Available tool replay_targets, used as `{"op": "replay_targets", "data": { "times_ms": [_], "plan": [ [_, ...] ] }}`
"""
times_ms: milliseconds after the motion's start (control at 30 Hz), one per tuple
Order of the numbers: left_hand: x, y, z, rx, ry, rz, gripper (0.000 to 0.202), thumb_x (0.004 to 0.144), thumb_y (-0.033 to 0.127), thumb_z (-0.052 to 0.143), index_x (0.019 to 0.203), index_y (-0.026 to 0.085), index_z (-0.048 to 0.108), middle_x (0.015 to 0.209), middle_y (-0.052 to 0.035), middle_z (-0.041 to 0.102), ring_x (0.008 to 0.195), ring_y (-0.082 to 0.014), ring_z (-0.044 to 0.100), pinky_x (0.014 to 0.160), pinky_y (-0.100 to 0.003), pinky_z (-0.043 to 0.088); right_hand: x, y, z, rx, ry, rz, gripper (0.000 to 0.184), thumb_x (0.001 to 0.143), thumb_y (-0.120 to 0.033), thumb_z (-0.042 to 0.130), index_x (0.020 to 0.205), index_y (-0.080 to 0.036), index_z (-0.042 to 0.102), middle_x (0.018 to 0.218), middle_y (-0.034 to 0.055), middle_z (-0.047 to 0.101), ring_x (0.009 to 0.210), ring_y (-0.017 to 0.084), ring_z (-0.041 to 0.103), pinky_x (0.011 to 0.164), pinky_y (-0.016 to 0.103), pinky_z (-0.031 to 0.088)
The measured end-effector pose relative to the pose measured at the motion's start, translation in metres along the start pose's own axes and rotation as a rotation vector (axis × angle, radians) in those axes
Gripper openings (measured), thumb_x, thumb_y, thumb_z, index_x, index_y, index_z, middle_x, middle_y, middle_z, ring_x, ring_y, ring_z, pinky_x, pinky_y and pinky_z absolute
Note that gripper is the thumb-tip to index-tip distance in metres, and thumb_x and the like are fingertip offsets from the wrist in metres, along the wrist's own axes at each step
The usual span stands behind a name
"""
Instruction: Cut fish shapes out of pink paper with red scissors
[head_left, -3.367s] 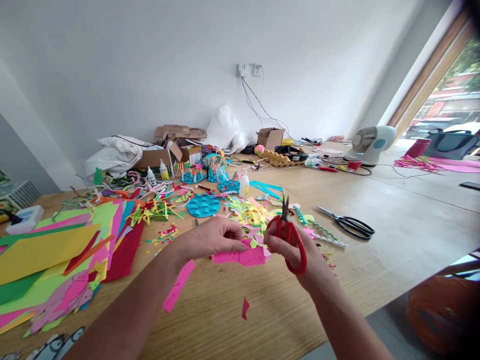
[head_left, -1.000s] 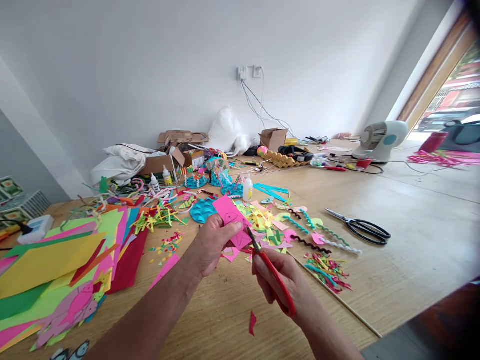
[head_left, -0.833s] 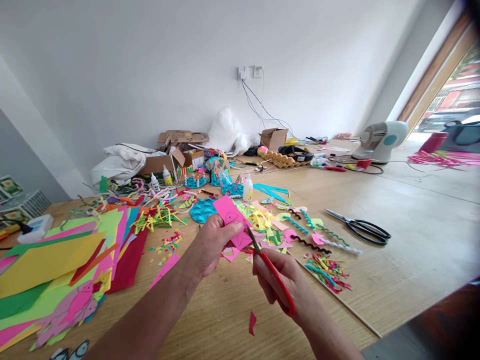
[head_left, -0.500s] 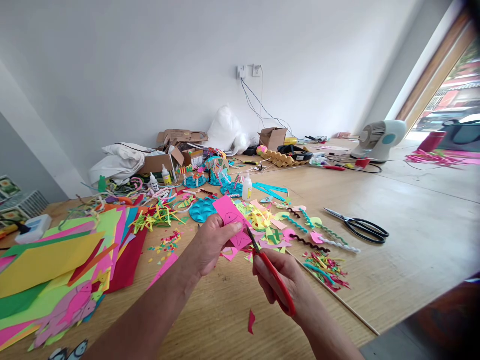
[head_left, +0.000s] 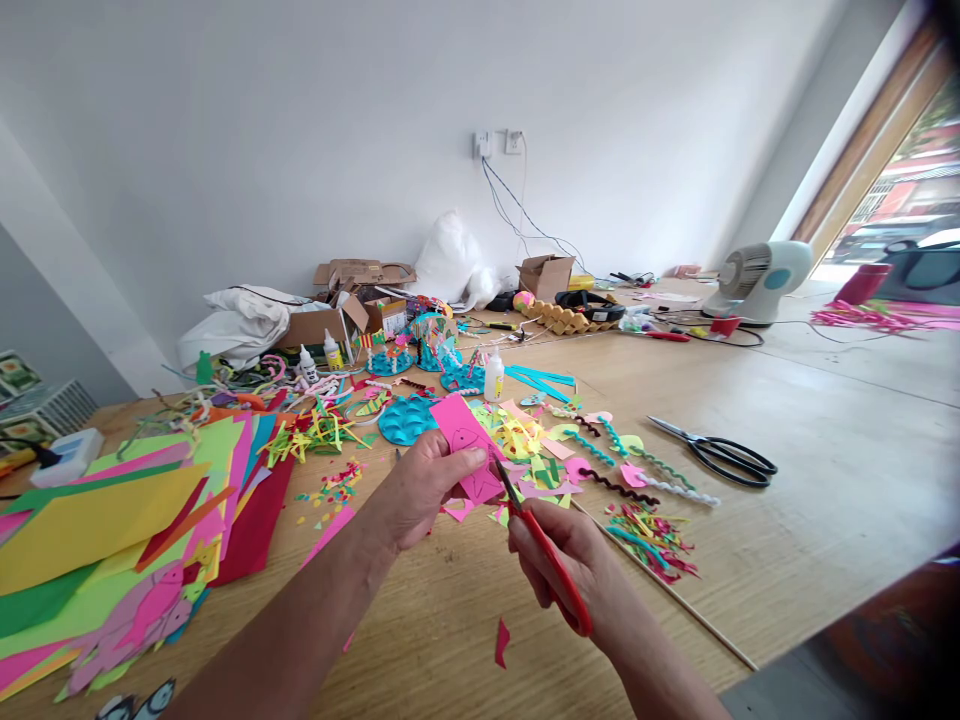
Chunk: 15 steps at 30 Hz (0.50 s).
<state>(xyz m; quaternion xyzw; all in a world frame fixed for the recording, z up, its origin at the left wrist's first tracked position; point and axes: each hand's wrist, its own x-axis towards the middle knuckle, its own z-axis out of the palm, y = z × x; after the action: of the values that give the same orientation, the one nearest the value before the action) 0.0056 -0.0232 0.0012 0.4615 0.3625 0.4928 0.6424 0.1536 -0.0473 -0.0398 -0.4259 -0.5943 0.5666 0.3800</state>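
Note:
Between the thumb and fingers of my left hand (head_left: 425, 490) is a piece of pink paper (head_left: 456, 415) with a fish outline drawn on it. My right hand (head_left: 568, 550) grips red-handled scissors (head_left: 551, 555), fingers in the loops. The dark blades meet the right edge of the paper; how far apart they stand is hard to make out. A small red paper scrap (head_left: 502, 643) lies on the table below my hands. Just beyond the paper, colourful cut-offs (head_left: 525, 440) are heaped, and a blue scalloped piece (head_left: 407, 420) sits to their left.
Stacked coloured paper (head_left: 112, 530) spreads at the left, with pink fish cut-outs (head_left: 150, 610) on it. Black-handled scissors (head_left: 724, 455) rest at the right, near twisted pipe cleaners (head_left: 619, 487) and a thin stick (head_left: 675, 590). A glue bottle (head_left: 493, 377) and a fan (head_left: 761, 280) stand farther back.
Both hands, the pink paper and the scissors have shifted only slightly. The blades remain at the paper's right edge, and both holds are the same.

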Motion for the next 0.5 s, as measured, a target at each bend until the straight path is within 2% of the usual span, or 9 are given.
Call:
{"op": "replay_targets", "data": {
  "times_ms": [500],
  "plan": [
    [0.0003, -0.0009, -0.0024, 0.057, -0.005, -0.01, 0.023, 0.062, 0.031, 0.072, 0.069, 0.011, 0.065, 0.064, -0.0023, 0.062, 0.055, -0.0095, 0.054, 0.057, -0.021, 0.045, -0.0016, 0.0059, -0.0037, -0.016, -0.014, -0.011, 0.038, 0.076, -0.051, 0.052, 0.056, -0.02, 0.043, 0.036, -0.0093, 0.035, 0.031, 0.005, 0.03, 0.033, 0.017, 0.022]
  ]
}}
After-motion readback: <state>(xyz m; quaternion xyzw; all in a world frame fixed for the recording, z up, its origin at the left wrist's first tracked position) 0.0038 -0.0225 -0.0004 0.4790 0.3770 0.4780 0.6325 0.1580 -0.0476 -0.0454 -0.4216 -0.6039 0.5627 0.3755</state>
